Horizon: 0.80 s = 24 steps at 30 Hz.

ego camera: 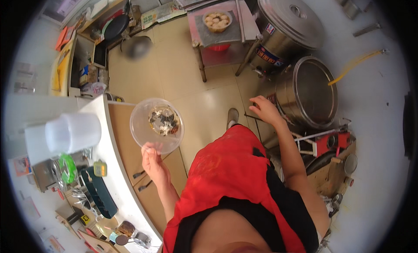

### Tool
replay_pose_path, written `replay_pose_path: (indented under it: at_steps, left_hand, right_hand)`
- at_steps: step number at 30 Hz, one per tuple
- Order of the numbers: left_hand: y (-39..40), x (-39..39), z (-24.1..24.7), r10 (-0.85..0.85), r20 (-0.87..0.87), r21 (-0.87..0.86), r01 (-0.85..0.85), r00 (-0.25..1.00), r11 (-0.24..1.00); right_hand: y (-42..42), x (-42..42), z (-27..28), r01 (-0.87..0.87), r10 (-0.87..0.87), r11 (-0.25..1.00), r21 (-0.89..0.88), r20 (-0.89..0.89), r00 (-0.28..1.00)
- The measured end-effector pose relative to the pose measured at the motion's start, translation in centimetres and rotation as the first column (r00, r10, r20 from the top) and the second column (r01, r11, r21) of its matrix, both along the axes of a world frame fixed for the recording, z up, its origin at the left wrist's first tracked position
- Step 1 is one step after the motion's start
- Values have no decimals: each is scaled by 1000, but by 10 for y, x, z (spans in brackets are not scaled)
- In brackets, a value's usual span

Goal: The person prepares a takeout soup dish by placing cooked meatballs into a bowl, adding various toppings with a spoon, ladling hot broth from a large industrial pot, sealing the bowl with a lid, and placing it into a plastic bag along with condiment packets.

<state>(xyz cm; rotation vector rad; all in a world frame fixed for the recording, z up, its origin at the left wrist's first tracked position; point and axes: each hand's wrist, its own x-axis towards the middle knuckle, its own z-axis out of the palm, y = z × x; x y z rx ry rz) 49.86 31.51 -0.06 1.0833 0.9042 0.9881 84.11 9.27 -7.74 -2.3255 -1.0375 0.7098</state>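
My left hand (156, 163) grips the near rim of a clear round plastic bowl (138, 122), held out in front of the white counter's edge. At the bottom of the bowl lie dark shredded flakes (166, 119), pale shreds and a reddish-brown seasoning. My right hand (265, 109) is held out to the right over the floor, fingers loosely bent, with nothing visible in it. Nearest to it stands a large open steel pot (287, 86), whose dark inside shows at the top. Hand and pot look apart, though the depth is hard to judge.
Stacked plastic containers (78, 130) and a small timer (100, 169) stand on the white counter (114, 174) at left. Ahead, a low table (241, 27) bears a bowl of pale round food (217, 21). Beside it is a lidded steel boiler (271, 47). A yellow hose (356, 65) reaches the open pot.
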Motion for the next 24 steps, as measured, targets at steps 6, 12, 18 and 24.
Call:
replay_pose_path:
  at_steps: [6, 12, 18, 24]
  left_hand:
    - [62, 194, -6, -183, -58, -98, 177, 981, 979]
    - [149, 390, -6, -339, -343, 24, 369, 876, 929]
    - [247, 556, -37, -446, -467, 127, 557, 764, 821]
    - [297, 665, -116, -604, -571, -29, 722, 555, 691]
  right_hand:
    - [-37, 118, -11, 261, -260, 965, 7, -52, 964]
    - [-24, 190, -7, 278, -266, 958, 70, -140, 954]
    - [27, 249, -12, 291, -272, 947, 135, -139, 952]
    - [53, 311, -7, 373, -364, 916, 145, -83, 928]
